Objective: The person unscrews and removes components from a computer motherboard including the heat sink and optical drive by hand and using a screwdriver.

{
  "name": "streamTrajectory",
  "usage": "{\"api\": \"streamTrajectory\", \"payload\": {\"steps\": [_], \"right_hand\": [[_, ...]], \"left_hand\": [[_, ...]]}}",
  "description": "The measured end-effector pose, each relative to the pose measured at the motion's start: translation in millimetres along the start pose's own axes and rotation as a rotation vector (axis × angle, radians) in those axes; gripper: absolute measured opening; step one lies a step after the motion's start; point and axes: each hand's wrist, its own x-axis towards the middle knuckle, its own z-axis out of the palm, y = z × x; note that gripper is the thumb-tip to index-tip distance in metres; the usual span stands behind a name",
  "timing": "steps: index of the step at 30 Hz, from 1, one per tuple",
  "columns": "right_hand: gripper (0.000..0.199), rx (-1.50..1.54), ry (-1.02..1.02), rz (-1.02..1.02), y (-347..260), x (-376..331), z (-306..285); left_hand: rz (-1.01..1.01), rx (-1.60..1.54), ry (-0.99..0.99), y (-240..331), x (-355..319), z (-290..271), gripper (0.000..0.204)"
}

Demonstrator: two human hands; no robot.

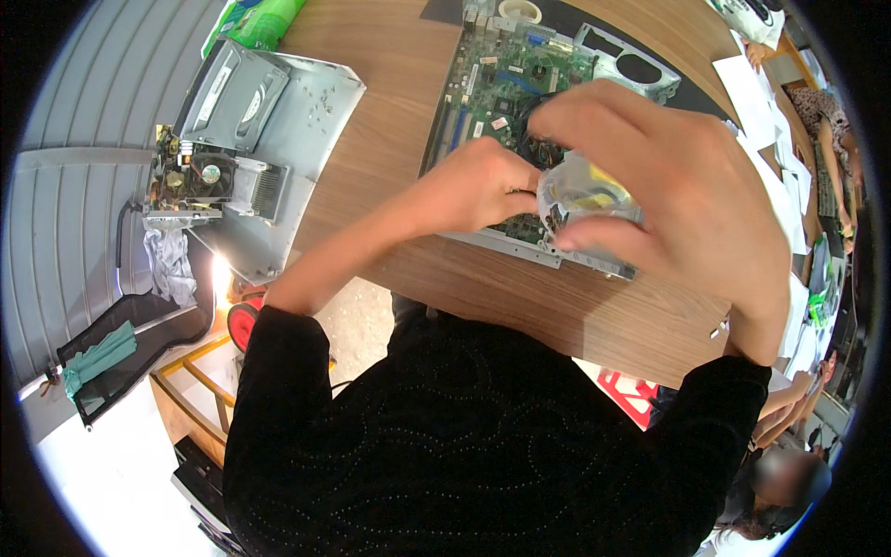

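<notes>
Over a green circuit board (506, 88) in an opened metal computer case, my two hands work close together. My right hand (682, 181) is curved, thumb and fingers around a clear, rounded plastic piece (577, 190) with yellow showing in it; its exact kind is blurred. My left hand (497, 186) is closed in a pinch against the left side of that piece. What sits between its fingertips is too small to name. Dark cables or a dark part (536, 148) lie beneath the hands, and the hands hide much of the board there.
To the left stands an opened metal case (320, 102) with a drive, a power supply (200, 176) with a fan, and several loose screws. A tape roll (520, 11) lies at the far edge. White papers (747, 102) cover the right side, where other people sit.
</notes>
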Motion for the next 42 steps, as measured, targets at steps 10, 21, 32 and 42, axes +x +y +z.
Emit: {"api": "streamTrajectory", "payload": {"steps": [10,21,32,42], "right_hand": [[0.046,-0.026,-0.182,-0.042,18.9,4.5,-5.4],[0.045,0.26,-0.119,0.196,-1.2,-6.2,9.5],[0.028,1.069,0.016,-0.036,23.2,4.0,65.3],[0.039,0.563,0.915,0.237,-44.0,-16.9,116.4]], "left_hand": [[-0.093,-0.002,-0.1,5.4,-0.1,-10.3,0.026],[-0.053,0.026,-0.019,4.4,-7.5,-1.8,0.022],[0.0,-0.051,-0.029,-0.6,-8.2,1.7,0.012],[-0.026,-0.026,-0.106,22.2,-15.2,-5.1,0.011]]}}
